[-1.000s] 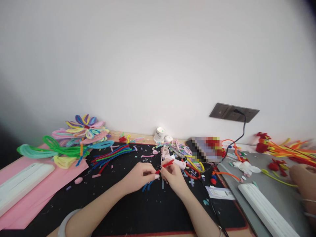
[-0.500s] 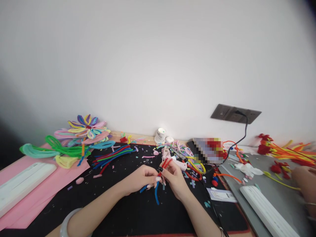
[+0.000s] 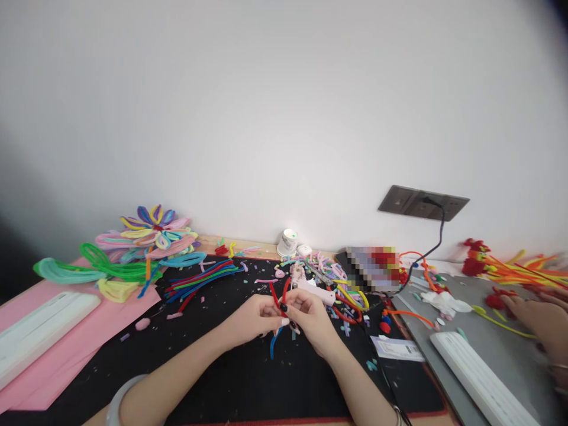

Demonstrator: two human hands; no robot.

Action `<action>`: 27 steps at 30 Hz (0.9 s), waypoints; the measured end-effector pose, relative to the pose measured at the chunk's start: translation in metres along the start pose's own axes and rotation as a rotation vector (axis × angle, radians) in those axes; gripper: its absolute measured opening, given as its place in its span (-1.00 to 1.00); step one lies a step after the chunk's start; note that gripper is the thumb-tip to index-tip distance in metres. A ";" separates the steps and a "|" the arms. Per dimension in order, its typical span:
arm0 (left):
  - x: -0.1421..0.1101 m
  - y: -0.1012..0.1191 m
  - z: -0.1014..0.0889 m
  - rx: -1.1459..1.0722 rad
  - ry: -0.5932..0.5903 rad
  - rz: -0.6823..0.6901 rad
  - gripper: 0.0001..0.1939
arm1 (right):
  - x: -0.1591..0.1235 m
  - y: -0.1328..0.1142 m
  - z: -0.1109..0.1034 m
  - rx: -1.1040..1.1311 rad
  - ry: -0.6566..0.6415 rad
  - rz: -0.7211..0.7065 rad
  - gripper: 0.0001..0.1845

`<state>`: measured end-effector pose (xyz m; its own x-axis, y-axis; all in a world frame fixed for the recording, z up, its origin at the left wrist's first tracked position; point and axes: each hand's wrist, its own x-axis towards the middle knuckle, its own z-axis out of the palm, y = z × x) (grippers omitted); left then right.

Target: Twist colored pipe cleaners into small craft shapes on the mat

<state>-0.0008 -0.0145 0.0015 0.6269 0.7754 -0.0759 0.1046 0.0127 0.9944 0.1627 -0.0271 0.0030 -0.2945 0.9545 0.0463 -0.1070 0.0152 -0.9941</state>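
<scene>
Above the black mat my left hand (image 3: 258, 318) and my right hand (image 3: 308, 319) meet, fingertips pinched close together. Between them they grip red pipe cleaners (image 3: 273, 291), whose two ends stick up and spread apart. A blue pipe cleaner (image 3: 274, 344) hangs down below the fingers. How the red and blue pieces join is hidden by my fingers. Just behind my hands lies a pale pink glue gun (image 3: 317, 291). Off to the left rests a bundle of red, green and blue pipe cleaners (image 3: 204, 280).
A large pipe-cleaner flower (image 3: 157, 231) sits at the back left beside a white keyboard-like bar (image 3: 48, 331). Cut scraps surround a paper cup (image 3: 287, 242). A black cable (image 3: 439, 245) runs from the wall socket. At right, another person's hand (image 3: 532, 313) is over a grey mat.
The red ends have spread apart into a V, and the blue end has shifted left. The other person's hand at right has moved left toward a red piece.
</scene>
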 end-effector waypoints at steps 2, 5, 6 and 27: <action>-0.001 0.002 0.000 0.012 0.006 0.004 -0.73 | 0.000 0.001 0.000 -0.023 -0.033 0.027 -0.84; -0.001 0.003 0.001 0.006 0.025 0.000 -0.72 | -0.001 -0.001 0.001 -0.011 -0.050 0.008 -0.86; -0.001 0.004 0.001 0.006 0.033 -0.002 -0.72 | -0.001 -0.001 0.001 -0.001 -0.050 -0.010 -0.88; -0.007 0.008 0.003 0.178 0.020 0.029 -0.70 | -0.004 -0.005 0.001 -0.172 -0.096 -0.008 -0.73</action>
<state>-0.0018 -0.0220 0.0092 0.6166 0.7860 -0.0442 0.2227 -0.1203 0.9674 0.1636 -0.0313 0.0080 -0.3839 0.9217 0.0547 0.0524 0.0809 -0.9953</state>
